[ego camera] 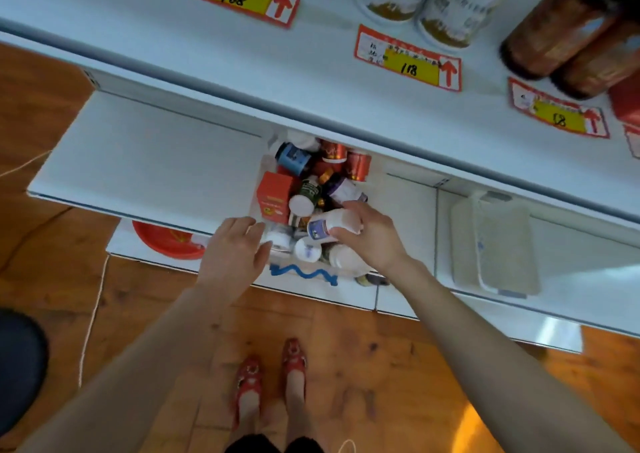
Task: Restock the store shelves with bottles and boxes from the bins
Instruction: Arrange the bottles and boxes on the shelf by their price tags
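Here right hand [375, 236] curls round white bottle [332, 226] — left hand [235, 248] flat.

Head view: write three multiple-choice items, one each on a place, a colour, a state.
1. Where does the clear plastic bin of bottles and boxes sit? A. a trolley B. lower white shelf C. a chair
2. What colour is the cardboard box at the bin's left side? A. green B. red C. black
3. What is the right hand doing? A. hanging open B. holding a pen C. gripping a white plastic bottle with a blue label
Answers: B, white shelf surface shows around the bin's base; B, its faces are red; C, it is curled round the bottle.
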`<action>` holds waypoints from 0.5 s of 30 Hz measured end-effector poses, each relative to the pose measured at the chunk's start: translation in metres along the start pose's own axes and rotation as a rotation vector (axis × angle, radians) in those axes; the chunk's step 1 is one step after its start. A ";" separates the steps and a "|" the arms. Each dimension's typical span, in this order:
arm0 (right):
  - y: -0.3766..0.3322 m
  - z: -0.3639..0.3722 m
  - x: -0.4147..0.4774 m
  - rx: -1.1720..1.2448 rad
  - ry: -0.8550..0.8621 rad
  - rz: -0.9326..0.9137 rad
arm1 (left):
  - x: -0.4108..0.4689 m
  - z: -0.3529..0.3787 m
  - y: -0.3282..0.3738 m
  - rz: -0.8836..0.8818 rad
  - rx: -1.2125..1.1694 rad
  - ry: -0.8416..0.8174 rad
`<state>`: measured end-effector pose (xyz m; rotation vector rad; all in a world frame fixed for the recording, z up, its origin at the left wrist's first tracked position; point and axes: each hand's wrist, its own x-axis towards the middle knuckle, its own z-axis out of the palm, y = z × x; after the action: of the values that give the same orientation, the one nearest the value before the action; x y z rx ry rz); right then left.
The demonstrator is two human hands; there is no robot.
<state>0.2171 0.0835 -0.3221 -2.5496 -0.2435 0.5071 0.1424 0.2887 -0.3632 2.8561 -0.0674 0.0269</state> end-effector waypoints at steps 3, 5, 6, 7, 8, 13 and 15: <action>0.005 -0.016 -0.017 0.105 0.113 0.065 | 0.031 0.009 0.003 0.076 -0.033 -0.011; 0.011 -0.021 -0.027 0.110 0.142 0.099 | 0.051 0.021 0.007 0.092 0.001 -0.032; 0.014 -0.021 -0.032 0.127 0.158 0.114 | 0.060 0.029 0.010 0.085 0.034 -0.040; 0.016 -0.021 -0.037 0.153 0.172 0.129 | 0.068 0.037 0.012 0.074 0.076 -0.045; 0.018 -0.021 -0.041 0.179 0.182 0.142 | 0.076 0.043 0.017 0.060 0.117 -0.045; 0.029 -0.017 -0.054 0.228 0.186 0.174 | 0.104 0.057 0.040 -0.085 0.302 -0.148; 0.031 -0.015 -0.057 0.248 0.192 0.175 | 0.109 0.060 0.043 -0.096 0.341 -0.155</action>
<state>0.1735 0.0348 -0.3089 -2.3657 0.1073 0.3295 0.2497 0.2264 -0.4056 3.1933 0.0478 -0.2244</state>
